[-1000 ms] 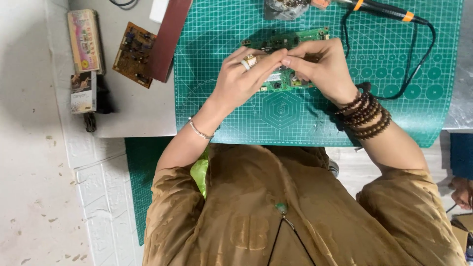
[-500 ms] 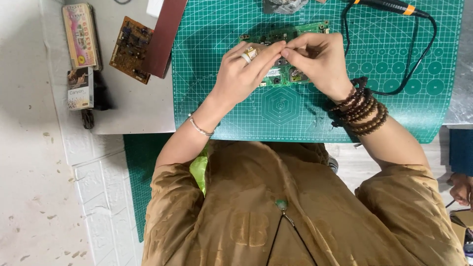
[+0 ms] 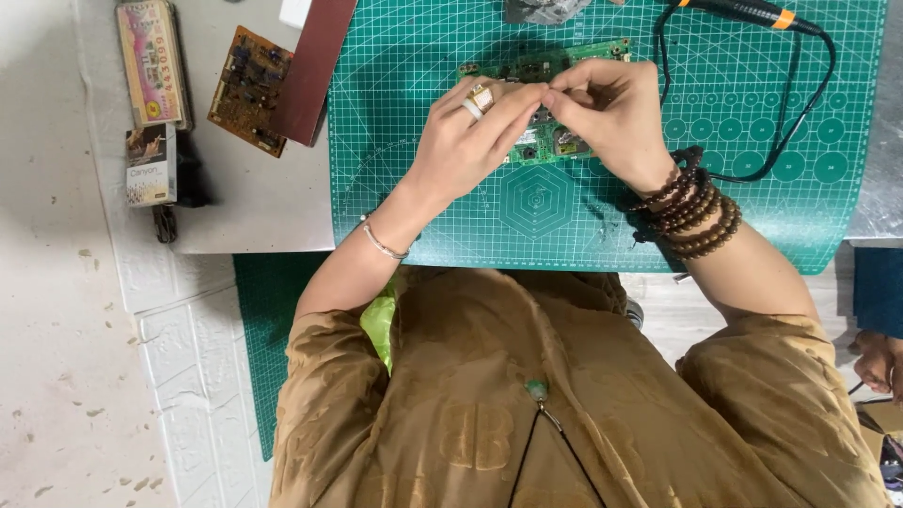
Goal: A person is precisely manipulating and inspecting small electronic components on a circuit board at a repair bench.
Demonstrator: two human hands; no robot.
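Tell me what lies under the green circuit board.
The green circuit board lies on the green cutting mat. Both hands, left and right, cover its middle, hiding that part.

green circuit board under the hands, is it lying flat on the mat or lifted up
Lying flat, as far as shows: the green circuit board rests on the green cutting mat, while the left hand and right hand pinch together above it.

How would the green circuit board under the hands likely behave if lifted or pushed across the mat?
The green circuit board looks like a thin flat panel, so probably stiff and light. Lying flat on the cutting mat, it should slide, not roll or tip. Small parts stand on its face, so likely fragile where left hand and right hand meet.
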